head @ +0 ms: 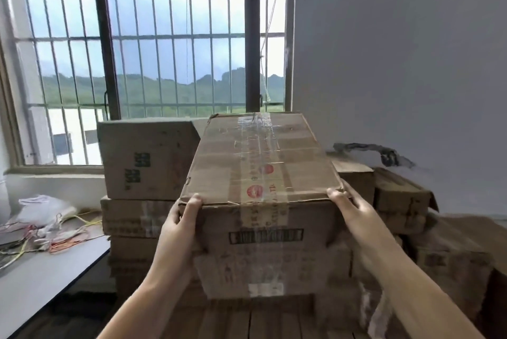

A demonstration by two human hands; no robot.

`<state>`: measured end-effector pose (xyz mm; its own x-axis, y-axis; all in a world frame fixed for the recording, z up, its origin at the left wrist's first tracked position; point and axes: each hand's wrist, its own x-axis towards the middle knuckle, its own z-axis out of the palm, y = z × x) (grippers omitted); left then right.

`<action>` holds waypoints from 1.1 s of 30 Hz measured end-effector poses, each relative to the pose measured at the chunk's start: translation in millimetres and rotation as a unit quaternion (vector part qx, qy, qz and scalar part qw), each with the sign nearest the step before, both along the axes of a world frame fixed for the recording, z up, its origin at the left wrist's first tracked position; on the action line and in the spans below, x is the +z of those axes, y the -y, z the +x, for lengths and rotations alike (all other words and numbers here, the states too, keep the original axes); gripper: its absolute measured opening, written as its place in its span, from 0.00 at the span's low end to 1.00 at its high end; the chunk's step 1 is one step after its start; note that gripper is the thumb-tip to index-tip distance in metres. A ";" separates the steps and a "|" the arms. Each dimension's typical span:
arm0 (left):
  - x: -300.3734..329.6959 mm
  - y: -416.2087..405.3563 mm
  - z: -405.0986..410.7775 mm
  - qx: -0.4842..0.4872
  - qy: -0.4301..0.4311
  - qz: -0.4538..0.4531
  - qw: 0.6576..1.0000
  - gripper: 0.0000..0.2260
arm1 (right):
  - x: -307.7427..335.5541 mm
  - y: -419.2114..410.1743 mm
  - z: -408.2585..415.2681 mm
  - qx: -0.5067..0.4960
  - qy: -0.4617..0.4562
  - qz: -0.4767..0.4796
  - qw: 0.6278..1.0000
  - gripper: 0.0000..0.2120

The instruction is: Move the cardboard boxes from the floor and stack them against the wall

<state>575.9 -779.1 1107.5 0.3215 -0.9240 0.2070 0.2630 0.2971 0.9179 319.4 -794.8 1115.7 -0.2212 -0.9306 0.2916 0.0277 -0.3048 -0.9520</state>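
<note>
Cardboard fills the middle of the view, so a good part of the stacking looks done. At far left a grey table [41,278] holds a white plastic bag [44,208] and a tangle of coloured cords [63,237], none of it part of the job. Next to it, under the barred window [142,45], a pile of flat boxes [129,218] rises with one upright box [148,159] on top, set close to the window wall.

In the centre, the left hand [182,218] grips the near left corner of the taped box [260,163], thumb hooked over the top edge and the other fingers hidden down the side. This box sits high on the middle stack, its far end toward the window; whether its full weight already rests on the boxes below, I cannot tell. The right hand [347,201] holds the near right corner, fingers curled along the side and top edge.

Further right, lower stacks of boxes [400,201] stand against the grey wall [397,50]. By my judgement this box only needs pushing home and letting go. The floor is out of view, so how many boxes remain there is unknown.
</note>
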 end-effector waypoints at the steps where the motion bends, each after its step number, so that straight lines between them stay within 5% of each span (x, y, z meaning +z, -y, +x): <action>1: 6.7 30.7 4.4 -0.005 -0.001 -0.010 1.000 0.06 | 7.9 25.8 1.7 -0.004 0.007 0.001 1.000 0.16; 13: 60.2 323.4 6.2 -0.039 0.057 0.070 0.995 0.10 | 63.2 301.8 0.4 -0.002 0.013 0.078 0.997 0.19; 26: 78.0 570.3 -20.8 -0.087 0.264 0.186 0.942 0.24 | 74.6 522.4 -49.6 0.016 -0.080 0.200 0.976 0.15; 31: 66.1 631.8 -48.8 -0.074 0.167 0.118 0.976 0.21 | 74.4 571.1 -60.6 0.007 -0.097 0.200 0.975 0.19; 33: 58.5 656.6 -46.5 -0.057 0.128 0.090 0.986 0.27 | 74.0 583.1 -59.2 0.020 -0.095 0.199 0.975 0.18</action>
